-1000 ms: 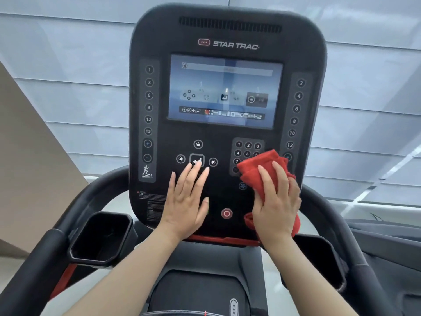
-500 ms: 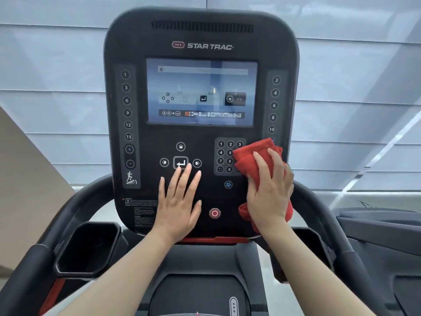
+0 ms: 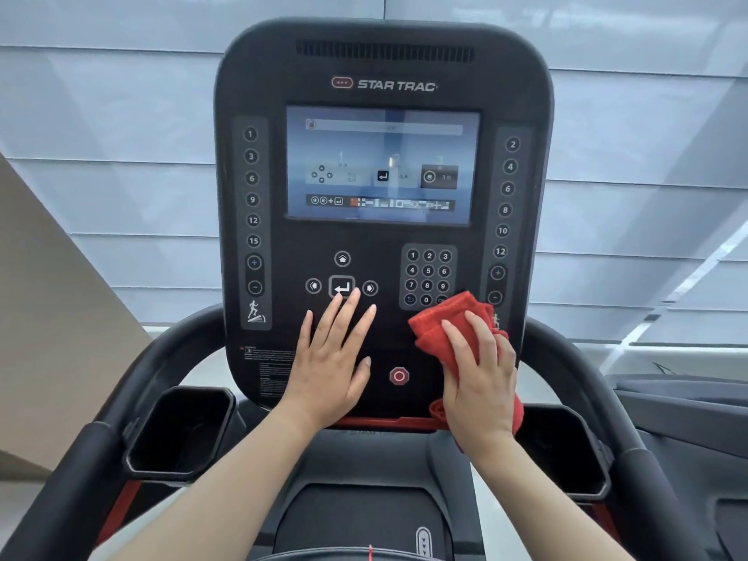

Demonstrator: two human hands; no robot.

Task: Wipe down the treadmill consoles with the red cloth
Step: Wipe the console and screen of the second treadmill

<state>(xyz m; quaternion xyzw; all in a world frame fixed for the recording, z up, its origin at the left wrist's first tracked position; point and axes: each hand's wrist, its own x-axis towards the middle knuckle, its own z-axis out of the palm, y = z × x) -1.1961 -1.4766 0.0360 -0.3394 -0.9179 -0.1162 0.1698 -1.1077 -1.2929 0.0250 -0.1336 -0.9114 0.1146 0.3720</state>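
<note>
While the right hand (image 3: 479, 382) presses the bunched red cloth (image 3: 447, 321) flat on the lower right of the treadmill console (image 3: 382, 74), the left hand (image 3: 330, 366) lies open and bare on the panel, fingers spread, holding nothing. The two hands are apart, with the red stop button (image 3: 399, 376) between them. The cloth covers the bottom corner of the number pad (image 3: 428, 277). I think the trouble could come from the buttons: the left fingertips (image 3: 355, 295) touch the enter key (image 3: 342, 287), and the screen (image 3: 382, 166) is lit, so a hard push could start something. The cloth could also press a number key. Next to the picture from half a second ago, the cloth sits lower on the panel, under the keys rather than beside them, and the left hand is in about the same spot.
</note>
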